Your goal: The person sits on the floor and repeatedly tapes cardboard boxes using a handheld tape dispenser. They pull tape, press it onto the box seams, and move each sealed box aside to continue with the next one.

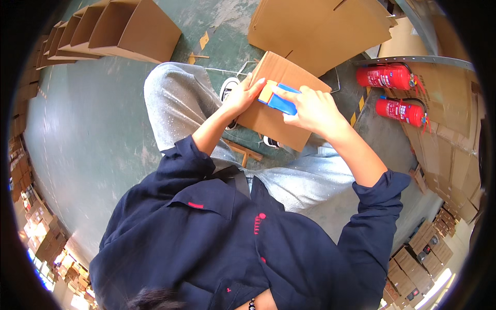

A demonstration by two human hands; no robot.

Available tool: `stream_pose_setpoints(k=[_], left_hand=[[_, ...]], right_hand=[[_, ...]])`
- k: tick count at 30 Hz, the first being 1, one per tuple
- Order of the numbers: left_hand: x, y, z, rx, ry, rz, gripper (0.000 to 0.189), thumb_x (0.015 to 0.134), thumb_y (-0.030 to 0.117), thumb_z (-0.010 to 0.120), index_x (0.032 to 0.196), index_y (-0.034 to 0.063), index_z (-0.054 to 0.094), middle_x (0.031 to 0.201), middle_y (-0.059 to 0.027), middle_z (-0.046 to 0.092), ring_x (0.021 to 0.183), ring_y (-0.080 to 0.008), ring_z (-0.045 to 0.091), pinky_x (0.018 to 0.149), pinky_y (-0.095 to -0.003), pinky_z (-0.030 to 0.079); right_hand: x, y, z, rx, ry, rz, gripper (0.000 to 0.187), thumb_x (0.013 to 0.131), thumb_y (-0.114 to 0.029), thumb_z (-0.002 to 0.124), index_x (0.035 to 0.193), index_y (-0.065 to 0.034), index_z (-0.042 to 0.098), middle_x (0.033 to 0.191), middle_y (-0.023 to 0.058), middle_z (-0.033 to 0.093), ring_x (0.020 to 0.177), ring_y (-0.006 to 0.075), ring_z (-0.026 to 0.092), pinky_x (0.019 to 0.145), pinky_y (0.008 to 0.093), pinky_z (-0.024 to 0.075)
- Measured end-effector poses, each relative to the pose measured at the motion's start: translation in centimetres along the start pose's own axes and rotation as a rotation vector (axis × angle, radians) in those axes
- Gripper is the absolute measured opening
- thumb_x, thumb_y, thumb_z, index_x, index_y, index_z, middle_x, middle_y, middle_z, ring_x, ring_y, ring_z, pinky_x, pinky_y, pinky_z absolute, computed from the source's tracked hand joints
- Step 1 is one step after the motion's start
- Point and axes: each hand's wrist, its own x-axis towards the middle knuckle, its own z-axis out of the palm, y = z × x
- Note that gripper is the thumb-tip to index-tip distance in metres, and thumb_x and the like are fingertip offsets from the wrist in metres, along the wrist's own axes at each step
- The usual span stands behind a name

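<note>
A brown cardboard box [282,131] lies tilted between my knees, a crease running along its far side. My left hand [245,95] grips the box's left edge, thumb on top and the fingers mostly hidden at the side. In my right hand [314,110] is a blue hand-held tool [283,101], its index finger stretched along the top. An orange block [267,93] sits at the tool's left end, close to my left thumb. Both the tool and the block rest on or just over the box's upper face; its exact kind is unclear.
Several open cartons [124,31] stand nested at the far left. Flat cardboard sheets [310,35] lie stacked ahead. Two red fire extinguishers [383,76] are at the right, by a metal rail [410,60] and large cartons [445,112]. A wooden stool part [248,151] shows below the box.
</note>
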Motion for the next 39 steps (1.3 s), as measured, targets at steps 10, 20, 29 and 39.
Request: stream_pose_setpoints(k=[10,20,29,39], left_hand=[[0.2,-1.1,0.0,0.011,-0.013,0.007,0.084,0.102,0.057,0.053,0.152,-0.0086,0.037,0.140,-0.0295,0.058,0.132,-0.0348,0.057,0.110,-0.0371,0.042],[-1.6,4.5,-0.1,-0.589,-0.161,-0.453,0.069,0.106,0.063,0.039,0.148,0.0096,0.051,0.135,-0.0097,0.063,0.116,-0.0195,0.062,0.098,-0.0353,0.050],[6.0,-4.1,0.5,-0.562,-0.137,-0.500,0.083,0.101,0.073,0.035,0.145,0.0046,0.054,0.134,-0.0155,0.065,0.118,-0.0301,0.063,0.100,-0.0447,0.050],[8.7,7.6,-0.8,0.079,0.135,0.390,0.052,0.106,0.046,0.050,0.130,0.0023,0.065,0.131,-0.0190,0.067,0.125,-0.0305,0.062,0.107,-0.0393,0.045]], right_hand=[[-19.7,15.2,5.2,-0.174,-0.408,0.401,0.073,0.073,-0.032,0.077,0.142,-0.0444,0.057,0.094,0.0141,0.066,0.083,0.0335,0.072,0.071,0.0461,0.0590],[-1.9,10.3,16.2,0.065,-0.403,0.422,0.042,0.084,-0.053,0.070,0.107,-0.0180,0.077,0.115,0.0161,0.073,0.103,0.0304,0.073,0.079,0.0454,0.0597],[-0.2,11.8,30.3,0.106,-0.313,0.442,0.045,0.086,-0.051,0.069,0.117,-0.0198,0.075,0.121,0.0157,0.073,0.111,0.0314,0.071,0.085,0.0433,0.0590],[-13.1,6.8,6.9,1.621,0.758,0.585,0.078,0.086,-0.028,0.071,0.155,-0.0064,0.043,0.120,0.0147,0.070,0.090,0.0181,0.071,0.082,0.0298,0.0592]])
